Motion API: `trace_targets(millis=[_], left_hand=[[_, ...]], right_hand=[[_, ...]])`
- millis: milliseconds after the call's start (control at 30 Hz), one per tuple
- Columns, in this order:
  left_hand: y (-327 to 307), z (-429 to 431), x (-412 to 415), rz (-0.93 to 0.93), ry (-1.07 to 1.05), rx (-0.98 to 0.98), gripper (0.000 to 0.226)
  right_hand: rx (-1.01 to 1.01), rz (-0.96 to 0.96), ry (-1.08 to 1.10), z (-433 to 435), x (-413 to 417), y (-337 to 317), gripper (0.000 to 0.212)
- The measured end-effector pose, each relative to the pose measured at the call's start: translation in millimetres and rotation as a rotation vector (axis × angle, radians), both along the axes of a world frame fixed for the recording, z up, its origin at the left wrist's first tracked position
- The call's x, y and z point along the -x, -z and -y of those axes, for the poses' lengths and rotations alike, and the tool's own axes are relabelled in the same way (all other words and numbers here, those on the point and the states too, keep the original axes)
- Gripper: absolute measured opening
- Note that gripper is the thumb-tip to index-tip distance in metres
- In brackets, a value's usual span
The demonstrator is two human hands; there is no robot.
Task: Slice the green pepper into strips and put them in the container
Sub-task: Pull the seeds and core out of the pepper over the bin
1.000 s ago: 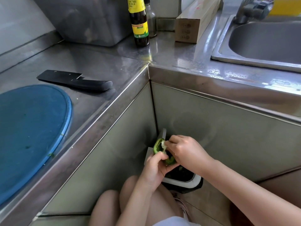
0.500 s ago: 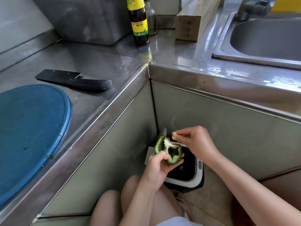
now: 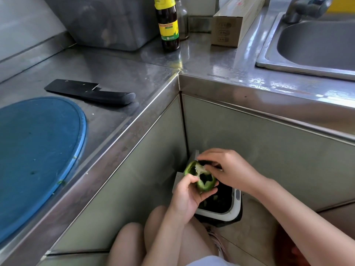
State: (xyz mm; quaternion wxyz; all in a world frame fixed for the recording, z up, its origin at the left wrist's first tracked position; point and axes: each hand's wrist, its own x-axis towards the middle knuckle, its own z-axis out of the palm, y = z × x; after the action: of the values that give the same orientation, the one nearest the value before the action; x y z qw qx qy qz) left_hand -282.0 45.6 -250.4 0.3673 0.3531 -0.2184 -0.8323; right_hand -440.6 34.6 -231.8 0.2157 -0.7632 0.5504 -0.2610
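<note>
Ideally, the pale core [image 3: 200, 167], pinched by the right hand [image 3: 228, 169], should be pulled gently while the cut-open green pepper [image 3: 204, 182] is gripped in the left hand [image 3: 187, 196] above the white-rimmed black bin [image 3: 235, 206].

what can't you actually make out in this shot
All in the head view:
- Bin contents: dark inside, partly covered by the pepper and left hand.
- Right hand at the pepper's pith: blurred, so I cannot tell whether it is pinching or only touching.
- Bottle: neck cut off by the top edge, label print too small.
- Board: cut off by the left edge.
- Tap: top cut off by the upper edge.
</note>
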Motion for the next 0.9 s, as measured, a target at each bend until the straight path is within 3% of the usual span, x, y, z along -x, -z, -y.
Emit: trace_targets(millis=[133,300,433,600,733,900], left_hand=[[0.4,-2.9,0.2,0.051,0.095,0.092,0.040],[3.8,-5.7,3.4,0.142,0.189,0.137,0.045],[4.6,-5.3,2.8,0.146,0.204,0.183,0.040],[5.3,-6.2,2.7,0.143,0.231,0.189,0.041],[5.0,-5.8,1.2,0.140,0.220,0.197,0.042],[6.3,-5.8,1.2,0.139,0.209,0.185,0.041]], right_hand=[[0.021,-0.178,-0.179,-1.7,2.4,-0.3,0.028],[0.125,-0.329,-0.292,-1.4,5.7,-2.6,0.007],[0.261,-0.459,-0.322,-7.6,0.0,1.6,0.012],[0.264,-0.629,-0.373,-10.0,0.4,10.4,0.023],[0.265,-0.544,-0.329,-9.9,0.5,14.5,0.029],[0.296,-0.468,-0.322,-10.0,-1.5,14.9,0.016]])
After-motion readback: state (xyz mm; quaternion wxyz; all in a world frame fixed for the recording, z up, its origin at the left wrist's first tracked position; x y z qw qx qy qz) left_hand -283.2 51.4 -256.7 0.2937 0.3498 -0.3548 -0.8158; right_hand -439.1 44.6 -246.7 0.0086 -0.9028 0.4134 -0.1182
